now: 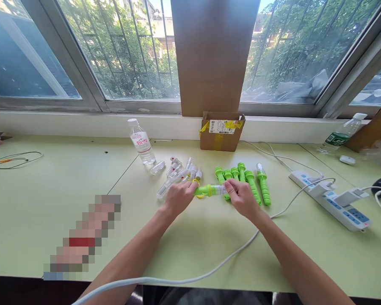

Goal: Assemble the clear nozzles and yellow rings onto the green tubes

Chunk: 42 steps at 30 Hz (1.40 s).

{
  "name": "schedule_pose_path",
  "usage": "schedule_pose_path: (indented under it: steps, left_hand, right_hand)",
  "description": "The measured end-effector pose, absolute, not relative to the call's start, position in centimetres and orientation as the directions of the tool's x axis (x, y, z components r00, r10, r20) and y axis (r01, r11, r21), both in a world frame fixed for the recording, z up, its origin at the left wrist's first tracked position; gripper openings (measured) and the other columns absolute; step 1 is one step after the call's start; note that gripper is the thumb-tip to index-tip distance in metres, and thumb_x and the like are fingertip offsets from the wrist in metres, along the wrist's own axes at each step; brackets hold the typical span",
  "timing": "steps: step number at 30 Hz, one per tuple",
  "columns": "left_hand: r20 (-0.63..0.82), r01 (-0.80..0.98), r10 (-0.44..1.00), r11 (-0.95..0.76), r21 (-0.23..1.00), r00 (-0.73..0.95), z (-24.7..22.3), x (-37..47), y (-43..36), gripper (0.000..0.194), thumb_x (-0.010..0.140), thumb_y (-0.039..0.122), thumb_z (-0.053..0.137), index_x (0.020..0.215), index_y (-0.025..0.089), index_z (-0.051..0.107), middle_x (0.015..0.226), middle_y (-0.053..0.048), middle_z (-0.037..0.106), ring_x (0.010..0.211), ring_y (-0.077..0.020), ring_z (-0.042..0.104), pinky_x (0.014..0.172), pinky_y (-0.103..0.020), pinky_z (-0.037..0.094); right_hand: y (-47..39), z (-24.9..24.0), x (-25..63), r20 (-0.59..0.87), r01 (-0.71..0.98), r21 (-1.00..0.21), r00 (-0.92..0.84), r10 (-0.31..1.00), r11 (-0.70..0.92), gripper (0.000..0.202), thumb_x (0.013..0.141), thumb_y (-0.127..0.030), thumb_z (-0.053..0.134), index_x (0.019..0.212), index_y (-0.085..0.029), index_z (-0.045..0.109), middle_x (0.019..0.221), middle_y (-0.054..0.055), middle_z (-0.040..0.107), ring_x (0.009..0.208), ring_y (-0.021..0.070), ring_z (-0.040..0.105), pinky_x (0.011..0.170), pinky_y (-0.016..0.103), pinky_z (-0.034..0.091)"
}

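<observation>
From my place at the head camera, I see the green-and-clear tube (209, 190) in the air a little above the table (190, 250), lying nearly level between my two hands. I judge that it is light and stiff, because it looks like thin hard plastic. The clear section (218, 189) is maybe the more delicate part: it looks smooth, so it could slip, and a too strong squeeze could crack it. I think the good places to hold are the green end on one side and the ribbed clear wall on the other, with gentle pressure.

My left hand (180, 197) is closed around the green end, which goes in among the curled fingers. My right hand (241, 197) is closed on the clear end, with thumb and fingers near together; how firm this grip is, I cannot tell. The middle of the tube is exposed between both hands. The clear plastic pieces (174, 174) lie just behind the left hand, and the green handles (250, 182) lie behind the right one.
</observation>
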State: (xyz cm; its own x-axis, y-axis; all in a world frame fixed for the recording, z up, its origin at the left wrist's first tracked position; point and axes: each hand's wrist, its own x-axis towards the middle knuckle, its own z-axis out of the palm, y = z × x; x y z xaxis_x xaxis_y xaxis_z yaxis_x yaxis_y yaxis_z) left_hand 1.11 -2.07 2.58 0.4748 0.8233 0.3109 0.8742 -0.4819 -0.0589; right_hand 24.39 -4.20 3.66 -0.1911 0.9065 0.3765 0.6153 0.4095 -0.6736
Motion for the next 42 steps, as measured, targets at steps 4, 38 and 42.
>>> schedule_pose_path:
  steps: [4,38,42]
  left_hand:
    - [0.378,0.897,0.818,-0.433,-0.091,0.433,3.0,1.1,-2.0,0.033,0.096,0.026,0.034,0.083,0.019,0.063,0.073,-0.006,0.065,0.07,-0.0192,0.061,0.056,-0.03,0.031]
    - [0.168,0.886,0.87,-0.455,-0.087,0.463,4.2,2.4,-0.8,0.018,0.079,0.018,0.047,0.077,0.015,0.065,0.07,-0.012,0.065,0.067,-0.0248,0.063,0.059,-0.031,0.039]
    - [0.243,0.863,0.828,-0.482,-0.15,0.505,3.8,2.7,-1.1,0.027,0.085,0.011,0.037,0.082,0.013,0.064,0.076,-0.014,0.065,0.074,-0.0261,0.064,0.063,-0.033,0.041]
  right_hand:
    - [-4.2,4.1,24.9,0.317,0.564,-0.69,-0.329,0.89,0.454,0.023,0.093,-0.037,0.043,0.095,-0.02,0.059,0.061,-0.001,0.054,0.049,0.013,0.044,0.048,0.025,0.032]
    - [-3.4,4.8,23.6,0.154,0.911,-0.198,-0.335,0.929,0.362,0.013,0.07,-0.013,0.06,0.06,-0.02,0.054,0.051,0.001,0.055,0.042,0.0123,0.044,0.046,0.026,0.019]
    - [-3.2,4.3,24.1,-0.127,0.799,-0.487,-0.465,0.876,0.353,0.022,0.07,-0.021,0.066,0.055,-0.02,0.05,0.047,-0.003,0.048,0.039,0.0095,0.04,0.042,0.024,0.022]
